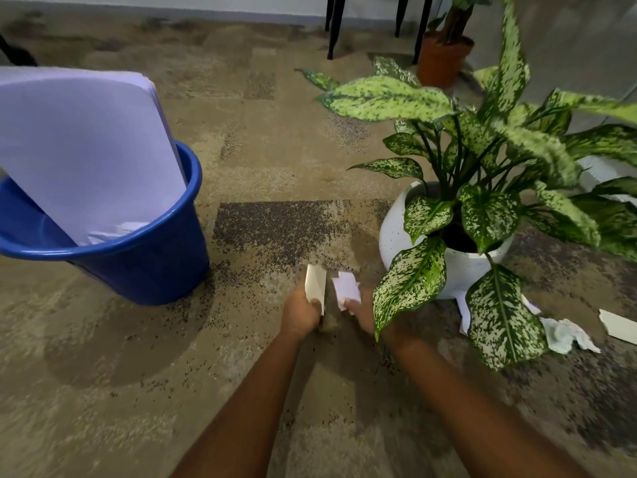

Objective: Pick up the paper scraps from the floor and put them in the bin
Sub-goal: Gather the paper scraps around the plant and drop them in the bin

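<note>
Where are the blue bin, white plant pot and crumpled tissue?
blue bin (162, 267): head view, outer front wall.
white plant pot (393, 236): head view, left side wall.
crumpled tissue (565, 334): head view, its middle.

One head-worn view, looking forward and down.
Wide angle, low over the carpet (269, 160); both forearms reach in from the bottom edge, blue bin (148, 267) left, potted plant (458, 267) right, wall far.

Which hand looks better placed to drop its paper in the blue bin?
Probably the left hand: its cream scrap is on the blue bin's side; the right hand is beside the white plant pot.
</note>
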Available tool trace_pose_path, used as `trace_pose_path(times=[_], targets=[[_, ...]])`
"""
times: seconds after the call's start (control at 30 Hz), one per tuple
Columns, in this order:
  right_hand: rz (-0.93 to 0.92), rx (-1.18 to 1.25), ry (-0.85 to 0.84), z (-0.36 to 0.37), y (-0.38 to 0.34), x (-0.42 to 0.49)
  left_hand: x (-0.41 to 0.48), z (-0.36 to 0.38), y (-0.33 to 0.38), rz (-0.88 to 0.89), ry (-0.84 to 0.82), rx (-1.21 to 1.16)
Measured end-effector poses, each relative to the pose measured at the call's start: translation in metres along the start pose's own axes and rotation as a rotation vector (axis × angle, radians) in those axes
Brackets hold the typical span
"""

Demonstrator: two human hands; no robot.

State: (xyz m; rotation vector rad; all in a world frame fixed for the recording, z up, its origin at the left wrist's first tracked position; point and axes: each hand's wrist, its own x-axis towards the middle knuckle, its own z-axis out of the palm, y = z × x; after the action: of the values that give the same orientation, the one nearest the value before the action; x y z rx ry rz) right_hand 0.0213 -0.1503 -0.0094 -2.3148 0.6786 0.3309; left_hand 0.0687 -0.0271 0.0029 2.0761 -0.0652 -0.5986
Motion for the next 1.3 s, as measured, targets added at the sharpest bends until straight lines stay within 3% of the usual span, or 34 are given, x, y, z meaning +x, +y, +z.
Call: trace_pose_path(times=[0.13,0.3,0.4,0.53,0.67,0.97,1.07,1.2,1.3], targets=[[-0.006,0.218,0.146,0.028,-0.003,-0.023,-0.027,0.006,-0.001,-0.164,-0.174,-0.252],[-0.091,-0.014,0.271,0.02,-0.018,-0.07,-0.062,0.011,0.009,-0.326,-0.382,-0.802],[-0.197,-0.022,0.188,0.017,-0.025,-0.094,-0.071,0.006,0.019,-0.301,-0.417,-1.045],[-0.147,-0.316,0.117,0.0,-0.04,-0.102,-0.082,-0.01,0.026,-0.261,-0.454,-1.072],[-0.181,-0.136,0.082,-0.014,-0.051,-0.117,-0.096,-0.021,0.033,-0.207,-0.485,-0.89],[-0.27,0.032,0.0,-0.026,-0.088,-0.157,-0.127,-0.059,0.039,-0.178,-0.211,-0.714],[-0.301,0.019,0.009,-0.027,-0.101,-0.168,-0.134,-0.075,0.043,-0.169,-0.193,-0.76],[-0.311,0.02,-0.027,-0.031,-0.122,-0.179,-0.144,-0.096,0.046,-0.148,-0.29,-0.904],[-0.32,0.075,-0.057,-0.032,-0.138,-0.187,-0.152,-0.107,0.049,-0.129,-0.25,-0.915]])
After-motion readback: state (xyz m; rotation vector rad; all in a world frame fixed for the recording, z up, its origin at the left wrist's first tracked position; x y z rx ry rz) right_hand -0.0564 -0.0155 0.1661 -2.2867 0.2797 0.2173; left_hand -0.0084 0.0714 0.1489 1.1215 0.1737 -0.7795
